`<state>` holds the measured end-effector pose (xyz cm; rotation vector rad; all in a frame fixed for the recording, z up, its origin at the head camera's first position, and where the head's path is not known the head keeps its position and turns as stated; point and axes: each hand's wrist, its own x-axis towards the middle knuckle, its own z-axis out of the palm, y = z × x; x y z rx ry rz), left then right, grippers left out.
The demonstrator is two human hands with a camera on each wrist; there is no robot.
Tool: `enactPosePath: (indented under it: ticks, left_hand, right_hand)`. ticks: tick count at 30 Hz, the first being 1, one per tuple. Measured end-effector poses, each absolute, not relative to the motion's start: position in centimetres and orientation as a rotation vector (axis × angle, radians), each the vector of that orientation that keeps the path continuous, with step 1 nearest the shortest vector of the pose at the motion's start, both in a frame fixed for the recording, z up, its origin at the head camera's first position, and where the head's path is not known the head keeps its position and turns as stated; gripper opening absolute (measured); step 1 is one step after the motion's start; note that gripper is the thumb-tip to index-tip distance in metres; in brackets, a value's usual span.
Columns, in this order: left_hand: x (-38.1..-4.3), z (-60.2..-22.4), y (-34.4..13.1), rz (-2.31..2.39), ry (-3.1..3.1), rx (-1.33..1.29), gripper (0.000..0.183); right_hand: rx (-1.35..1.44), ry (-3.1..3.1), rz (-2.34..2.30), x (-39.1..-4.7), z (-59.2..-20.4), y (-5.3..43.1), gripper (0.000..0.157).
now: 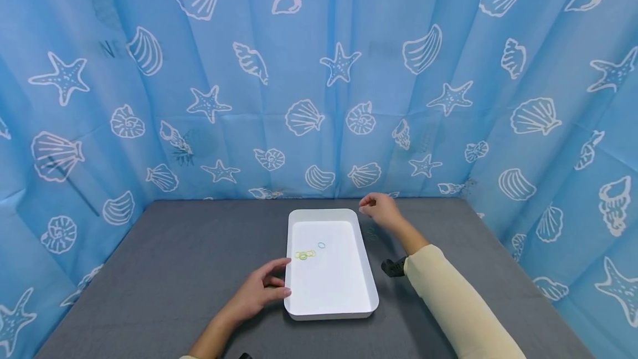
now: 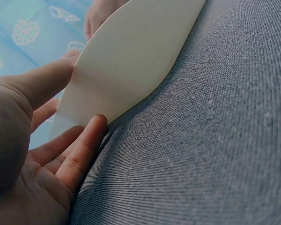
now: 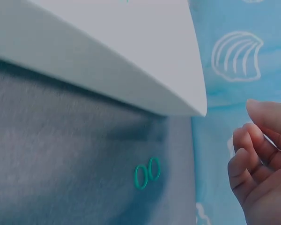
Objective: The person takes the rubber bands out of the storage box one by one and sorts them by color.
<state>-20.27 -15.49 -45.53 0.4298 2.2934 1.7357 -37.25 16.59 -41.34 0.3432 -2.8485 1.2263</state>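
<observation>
Tray point(image 1: 331, 292), white and shallow, sits at the middle of the grey table point(image 1: 164, 270), long side running near to far, and everything else gathers round it. At its 9 o'clock edge, nearest the viewer, the left hand point(image 1: 259, 291) rests on the cloth with straight, relaxed fingers laid against the tray's outer wall, thumb point(image 2: 42, 82) near the rim, which looks like a way of steadying the tray rather than lifting it. Inside, toward 11 o'clock, lie a small cluster of yellow-green rubber bands point(image 1: 304, 254) and 1 blue band point(image 1: 321, 245) just beyond them. Farther off, past the tray's 1 o'clock corner, the right hand point(image 1: 380, 209) hovers with fingers loosely curled; whether it pinches anything I cannot tell. On the cloth beside that corner lie 2 teal bands point(image 3: 147, 172), touching each other, outside the tray.
</observation>
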Motion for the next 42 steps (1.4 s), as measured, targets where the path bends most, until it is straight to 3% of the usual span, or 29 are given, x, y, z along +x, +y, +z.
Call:
enactPosePath:
  ticks: [19,42]
  left_hand:
    - [-20.3,-45.4,-15.5,1.735,2.273,0.406,0.061]
    - [-20.5,-45.5,-15.8,1.741,2.275,0.431,0.061]
  right_hand:
    - [0.271,-2.88,1.308,-36.9,-41.0,10.9,0.01]
    - [0.271,-2.938,1.379,-36.6,-44.7,6.7,0.009]
